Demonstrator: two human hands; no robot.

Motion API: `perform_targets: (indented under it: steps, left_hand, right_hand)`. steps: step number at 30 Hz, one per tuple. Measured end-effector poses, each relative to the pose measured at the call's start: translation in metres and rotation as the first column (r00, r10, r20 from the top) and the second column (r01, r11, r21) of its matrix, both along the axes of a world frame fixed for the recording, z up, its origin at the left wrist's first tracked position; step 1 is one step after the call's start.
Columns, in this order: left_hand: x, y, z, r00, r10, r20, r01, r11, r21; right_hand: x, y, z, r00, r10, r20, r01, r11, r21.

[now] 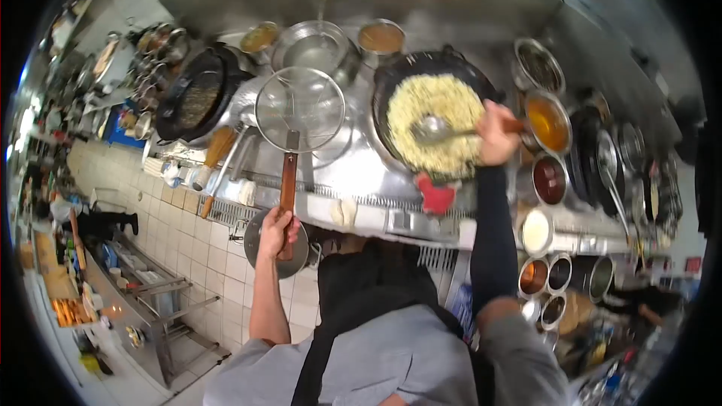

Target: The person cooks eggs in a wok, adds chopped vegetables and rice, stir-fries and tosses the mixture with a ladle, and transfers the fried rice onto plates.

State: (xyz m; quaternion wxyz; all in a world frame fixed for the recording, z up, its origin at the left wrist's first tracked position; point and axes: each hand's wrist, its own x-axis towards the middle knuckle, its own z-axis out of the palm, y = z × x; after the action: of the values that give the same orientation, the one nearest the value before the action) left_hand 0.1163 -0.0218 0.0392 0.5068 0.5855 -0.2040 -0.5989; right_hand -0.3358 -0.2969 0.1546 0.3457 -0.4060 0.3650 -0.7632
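My left hand (278, 231) is wrapped round the wooden handle of a wire-mesh strainer (301, 109), whose round head is held over the steel stove top, left of the wok. In my right hand (498, 134) is the handle of a metal ladle (432, 129). The ladle's bowl rests in a wide heap of yellow fried rice (432, 98). A black wok (380, 86) holds the rice. By the wok's near edge lies a red cloth (435, 194).
Behind the strainer stands a steel pot (312, 37). Another black wok (195, 94) sits at the left, with a brush (218, 146) in front. Containers of orange liquid (547, 124), red sauce (549, 179) and something white (536, 231) line the right. A person (90, 218) stands far left.
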Motion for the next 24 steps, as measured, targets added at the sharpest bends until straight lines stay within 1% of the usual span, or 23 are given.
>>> perform_targets:
  steps: [1, 2, 3, 4, 5, 6, 8, 9, 10, 12, 13, 14, 15, 16, 17, 18, 20, 21, 22, 23, 24]
  left_hand:
    - [0.001, 0.014, -0.028, 0.998, -0.057, -0.028, 0.057, 0.998, 0.015]
    - [0.002, 0.016, -0.056, 0.993, -0.101, -0.061, 0.101, 0.995, 0.003]
    - [0.008, 0.023, -0.069, 0.988, -0.132, -0.082, 0.133, 0.991, 0.001]
    - [0.014, 0.038, -0.070, 0.985, -0.153, -0.081, 0.157, 0.986, 0.049]
    - [0.016, 0.036, -0.072, 0.983, -0.164, -0.077, 0.170, 0.983, 0.070]
    - [0.017, 0.034, -0.072, 0.982, -0.173, -0.076, 0.180, 0.979, 0.093]
    - [0.021, 0.030, -0.055, 0.975, -0.204, -0.084, 0.214, 0.968, 0.130]
    - [0.026, 0.031, -0.055, 0.967, -0.251, -0.048, 0.256, 0.955, 0.153]
    - [0.030, 0.028, -0.058, 0.954, -0.300, -0.010, 0.298, 0.940, 0.168]
    - [0.034, 0.018, -0.062, 0.942, -0.329, 0.064, 0.308, 0.926, 0.218]
    - [0.038, 0.021, -0.065, 0.934, -0.345, 0.098, 0.311, 0.916, 0.254]
    - [0.045, 0.021, -0.081, 0.879, -0.356, 0.317, 0.287, 0.926, 0.244]
    - [0.055, 0.023, -0.106, 0.780, -0.349, 0.519, 0.265, 0.936, 0.233]
    - [0.061, 0.023, -0.119, 0.639, -0.328, 0.696, 0.249, 0.944, 0.217]
    - [0.062, 0.016, -0.118, 0.268, -0.340, 0.902, 0.121, 0.940, 0.318]
    - [0.045, 0.009, -0.099, 0.205, -0.311, 0.928, 0.084, 0.950, 0.300]
    - [-0.044, -0.043, -0.026, 0.095, -0.196, 0.976, -0.008, 0.980, 0.198]
    - [-0.086, -0.058, 0.004, 0.225, -0.116, 0.967, 0.122, 0.988, 0.090]
    - [-0.131, -0.077, 0.020, 0.364, -0.045, 0.930, 0.227, 0.973, -0.042]
    - [-0.171, -0.092, 0.020, 0.247, -0.027, 0.969, 0.319, 0.946, -0.055]
    - [-0.209, -0.106, 0.004, 0.345, 0.048, 0.938, 0.381, 0.906, -0.186]
  right_hand:
    - [-0.002, -0.007, -0.033, 1.000, -0.009, -0.013, 0.009, 1.000, -0.006]
    - [-0.024, -0.026, -0.035, 0.998, 0.059, 0.026, -0.057, 0.996, -0.064]
    - [-0.032, -0.040, -0.017, 0.996, 0.042, 0.084, -0.040, 0.999, -0.026]
    - [-0.035, -0.035, 0.005, 0.989, 0.022, 0.149, -0.026, 0.999, 0.027]
    - [-0.029, -0.021, 0.025, 0.994, 0.037, 0.108, -0.036, 0.999, -0.008]
    - [-0.022, -0.002, 0.025, 0.999, 0.034, -0.007, -0.034, 0.999, -0.003]
    - [-0.005, 0.032, 0.021, 0.972, 0.032, -0.231, -0.030, 0.999, 0.014]
    - [0.005, 0.034, -0.002, 0.988, 0.151, -0.025, -0.150, 0.988, 0.042]
    - [-0.011, 0.013, -0.030, 0.990, 0.136, -0.031, -0.135, 0.990, 0.030]
    - [-0.041, -0.022, -0.017, 0.991, 0.096, 0.095, -0.100, 0.995, 0.029]
    - [-0.048, -0.025, 0.004, 0.976, 0.149, 0.160, -0.150, 0.989, -0.001]
    - [-0.051, -0.016, 0.018, 0.987, 0.157, 0.047, -0.157, 0.988, -0.004]
    - [-0.046, 0.008, 0.031, 0.985, 0.161, -0.067, -0.162, 0.987, -0.005]
    - [-0.039, 0.026, 0.035, 0.971, 0.161, -0.177, -0.164, 0.986, -0.006]
    - [-0.043, 0.017, 0.002, 0.965, 0.182, -0.190, -0.180, 0.983, 0.025]
    - [-0.047, 0.008, -0.030, 0.958, 0.203, -0.203, -0.195, 0.979, 0.057]
    - [-0.082, -0.013, -0.001, 0.984, 0.159, -0.084, -0.150, 0.983, 0.103]
    - [-0.091, -0.015, 0.017, 0.974, 0.214, 0.080, -0.218, 0.975, 0.050]
    - [-0.104, -0.006, 0.034, 0.956, 0.285, 0.071, -0.287, 0.958, 0.022]
    - [-0.108, 0.012, 0.042, 0.960, 0.257, -0.111, -0.259, 0.966, 0.004]
    - [-0.107, 0.027, 0.046, 0.933, 0.215, -0.288, -0.232, 0.972, -0.027]
